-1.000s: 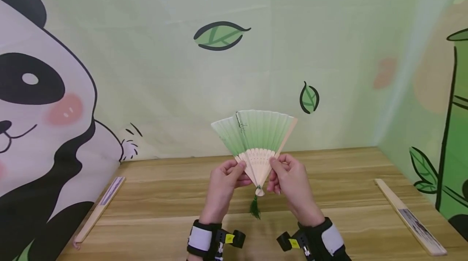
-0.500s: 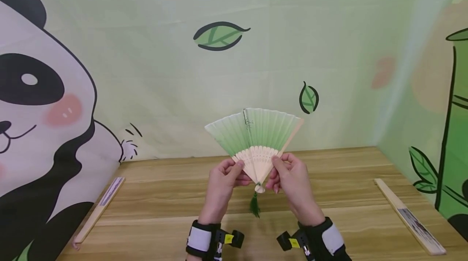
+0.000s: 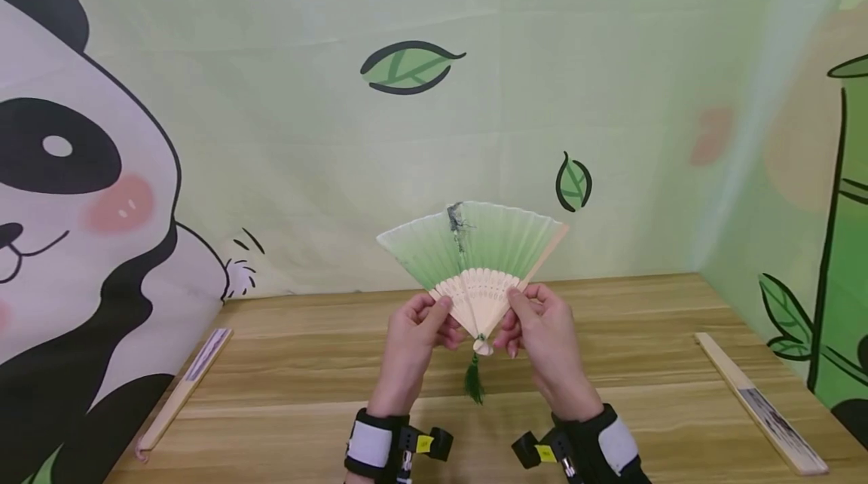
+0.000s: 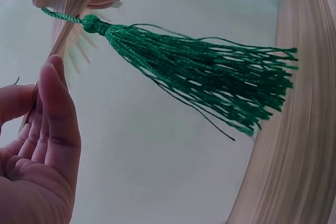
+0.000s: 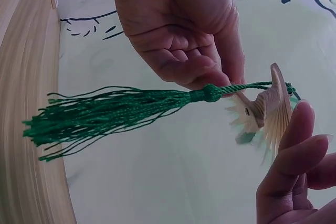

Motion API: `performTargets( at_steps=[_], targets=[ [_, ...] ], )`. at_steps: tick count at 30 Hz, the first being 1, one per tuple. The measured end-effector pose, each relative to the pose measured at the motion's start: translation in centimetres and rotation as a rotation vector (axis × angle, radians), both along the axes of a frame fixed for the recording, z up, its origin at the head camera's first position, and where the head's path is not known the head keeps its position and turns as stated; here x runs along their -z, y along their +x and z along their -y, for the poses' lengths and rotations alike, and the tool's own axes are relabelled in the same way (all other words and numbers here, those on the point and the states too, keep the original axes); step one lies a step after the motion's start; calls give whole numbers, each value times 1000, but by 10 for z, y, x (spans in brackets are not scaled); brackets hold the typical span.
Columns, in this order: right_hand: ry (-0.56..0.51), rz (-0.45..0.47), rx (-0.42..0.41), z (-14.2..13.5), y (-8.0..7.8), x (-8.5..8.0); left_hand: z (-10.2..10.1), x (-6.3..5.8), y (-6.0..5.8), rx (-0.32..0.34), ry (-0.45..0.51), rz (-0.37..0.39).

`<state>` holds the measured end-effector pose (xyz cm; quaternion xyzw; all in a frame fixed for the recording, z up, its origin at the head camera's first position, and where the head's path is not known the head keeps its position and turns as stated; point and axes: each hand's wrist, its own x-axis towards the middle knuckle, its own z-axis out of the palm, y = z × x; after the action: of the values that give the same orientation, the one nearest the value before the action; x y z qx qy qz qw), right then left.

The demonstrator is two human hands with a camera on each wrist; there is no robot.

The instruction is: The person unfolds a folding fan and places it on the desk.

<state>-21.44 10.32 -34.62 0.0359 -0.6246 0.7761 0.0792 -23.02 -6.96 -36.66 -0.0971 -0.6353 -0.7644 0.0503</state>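
A spread green folding fan point(image 3: 502, 243) with pale slotted ribs and a dark printed motif near its top stands upright, raised in front of me. My left hand point(image 3: 411, 337) pinches its left side between thumb and fingers. Opposite it, my right hand point(image 3: 551, 337) pinches the right outer rib the same way. A dark green tassel point(image 3: 473, 378) hangs from the pivot between both hands. Seen close in the left wrist view, the tassel point(image 4: 205, 72) dangles on a twisted cord beside my left hand point(image 4: 47, 150). The right wrist view shows my right hand point(image 5: 294, 187) at the ribs near the pivot.
On the wood-grain table point(image 3: 285, 363), one folded fan point(image 3: 183, 390) lies at the left edge. Another folded fan point(image 3: 762, 405) lies at the right edge. A printed backdrop point(image 3: 305, 152) with a panda and leaves rises behind and at the sides.
The fan has spread wider on both sides, and more of its dark motif shows. My right hand has moved slightly right, while the left has barely shifted. The folded fans stay put.
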Motion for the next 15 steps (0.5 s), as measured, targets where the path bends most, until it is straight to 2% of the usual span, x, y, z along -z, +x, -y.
performTargets(
  at_steps=[5, 15],
  targets=[
    [0, -8, 7, 1, 1, -1, 2, 0, 1, -3, -1, -5],
    [-22, -22, 22, 0, 3, -3, 3, 1, 1, 38, 32, -18]
  ],
)
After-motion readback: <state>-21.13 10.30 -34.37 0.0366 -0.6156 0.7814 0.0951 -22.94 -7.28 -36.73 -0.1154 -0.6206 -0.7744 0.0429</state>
